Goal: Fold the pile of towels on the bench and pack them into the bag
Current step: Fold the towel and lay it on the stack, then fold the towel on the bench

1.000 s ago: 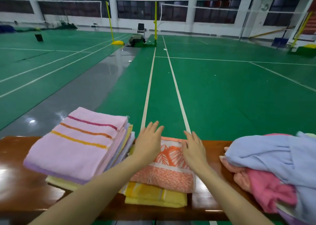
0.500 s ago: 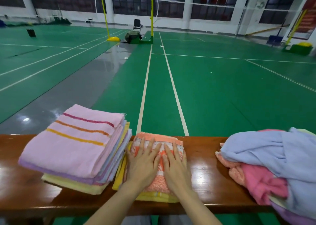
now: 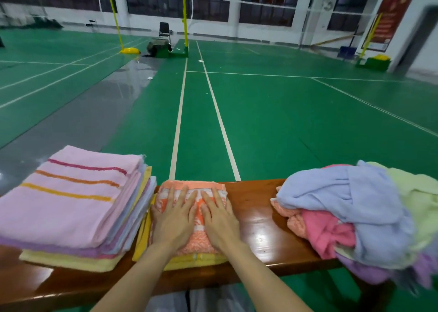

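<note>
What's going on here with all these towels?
A person is folding towels on a bench. The left hand and right hand press flat on a folded orange towel that lies on a yellow towel. A neat stack sits to their left, an unfolded pile to their right. No bag is in view.

Orange-and-white patterned towel (image 3: 189, 188); pink striped towel (image 3: 71, 193); green floor (image 3: 284, 122).

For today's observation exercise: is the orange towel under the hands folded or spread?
Folded: the orange towel is a compact thick rectangle under the left hand and right hand.
</note>
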`<state>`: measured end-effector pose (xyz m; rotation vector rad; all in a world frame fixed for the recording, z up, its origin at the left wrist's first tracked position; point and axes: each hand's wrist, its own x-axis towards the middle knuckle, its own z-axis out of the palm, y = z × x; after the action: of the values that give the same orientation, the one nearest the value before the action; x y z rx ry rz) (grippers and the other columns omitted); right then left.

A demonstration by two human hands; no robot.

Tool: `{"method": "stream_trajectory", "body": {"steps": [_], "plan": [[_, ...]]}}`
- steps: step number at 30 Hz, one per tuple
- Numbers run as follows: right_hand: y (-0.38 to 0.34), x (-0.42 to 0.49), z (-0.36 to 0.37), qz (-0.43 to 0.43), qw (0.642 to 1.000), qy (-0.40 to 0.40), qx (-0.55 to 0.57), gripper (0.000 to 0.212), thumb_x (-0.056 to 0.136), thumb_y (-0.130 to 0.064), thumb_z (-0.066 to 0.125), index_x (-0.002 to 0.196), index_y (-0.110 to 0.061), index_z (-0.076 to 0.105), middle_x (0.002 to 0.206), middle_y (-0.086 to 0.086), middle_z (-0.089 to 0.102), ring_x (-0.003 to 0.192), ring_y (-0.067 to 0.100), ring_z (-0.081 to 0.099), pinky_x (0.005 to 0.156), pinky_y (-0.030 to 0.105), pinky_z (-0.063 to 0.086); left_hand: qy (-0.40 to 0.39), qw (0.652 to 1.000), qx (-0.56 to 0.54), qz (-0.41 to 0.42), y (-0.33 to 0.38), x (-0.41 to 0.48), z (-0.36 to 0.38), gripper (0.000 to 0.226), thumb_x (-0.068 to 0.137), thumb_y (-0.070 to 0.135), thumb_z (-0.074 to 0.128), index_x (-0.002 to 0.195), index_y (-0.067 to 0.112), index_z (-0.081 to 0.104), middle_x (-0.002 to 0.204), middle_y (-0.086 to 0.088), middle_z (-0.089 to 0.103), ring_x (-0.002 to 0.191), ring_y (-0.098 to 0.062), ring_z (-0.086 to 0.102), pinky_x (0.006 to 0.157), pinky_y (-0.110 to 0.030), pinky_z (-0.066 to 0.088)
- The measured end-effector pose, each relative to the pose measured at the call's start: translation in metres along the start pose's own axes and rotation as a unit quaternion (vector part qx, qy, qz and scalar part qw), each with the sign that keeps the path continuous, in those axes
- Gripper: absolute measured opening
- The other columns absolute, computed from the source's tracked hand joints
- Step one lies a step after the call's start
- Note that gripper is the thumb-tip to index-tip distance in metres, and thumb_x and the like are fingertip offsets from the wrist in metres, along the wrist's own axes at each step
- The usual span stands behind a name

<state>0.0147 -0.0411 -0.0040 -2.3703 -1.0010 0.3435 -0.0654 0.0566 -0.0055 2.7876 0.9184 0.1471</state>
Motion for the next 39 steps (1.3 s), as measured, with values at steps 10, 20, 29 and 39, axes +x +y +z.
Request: {"method": "stream_trajectory", "body": {"steps": [10,20,29,39], "plan": [[0.003,-0.003,0.001,-0.005,1.0,-0.001,0.024,0.047,0.099,-0.05,0.015,0.146,-0.043,0.015,0.156,-0.021,-0.004,0.145,0.02,-0.003,0.116,0.044,0.015,0.004,1.0,-0.024,0.003,-0.003,-0.001,0.002,0.054,0.095,0.051,-0.001,0.147,0.04,0.001,0.155,0.014,-0.014,0.14,-0.012,-0.022,0.114,-0.054,-0.006],[0.014,0.008,-0.052,-0.022,0.999,-0.024,0.038,0.048,0.101,-0.043,0.016,0.147,-0.032,0.025,0.158,-0.005,0.005,0.146,0.025,-0.002,0.115,0.046,-0.002,0.065,0.996,-0.062,-0.028,0.034,0.009,-0.025,0.048,0.101,0.04,0.015,0.146,0.028,0.028,0.155,0.009,0.021,0.145,-0.009,0.006,0.11,-0.058,-0.015],[0.091,-0.018,-0.201,0.001,0.955,0.262,0.14,0.035,0.101,-0.018,0.035,0.126,-0.001,0.054,0.141,0.013,0.046,0.139,0.023,0.029,0.111,0.028,0.018,0.049,0.957,-0.21,0.194,0.208,0.049,-0.027,0.042,0.101,0.026,0.034,0.143,0.024,0.035,0.154,0.006,0.027,0.144,-0.013,0.016,0.116,-0.037,0.005],[0.192,-0.063,-0.235,0.179,0.934,0.309,0.019,0.05,0.096,-0.038,0.041,0.129,-0.001,0.048,0.131,0.021,0.05,0.122,0.035,0.045,0.104,0.043,0.033,-0.035,0.955,-0.224,0.193,0.272,0.058,0.008,0.062,0.097,0.046,0.04,0.149,0.018,0.021,0.157,-0.006,0.015,0.143,-0.028,0.017,0.115,-0.042,0.019]]}}
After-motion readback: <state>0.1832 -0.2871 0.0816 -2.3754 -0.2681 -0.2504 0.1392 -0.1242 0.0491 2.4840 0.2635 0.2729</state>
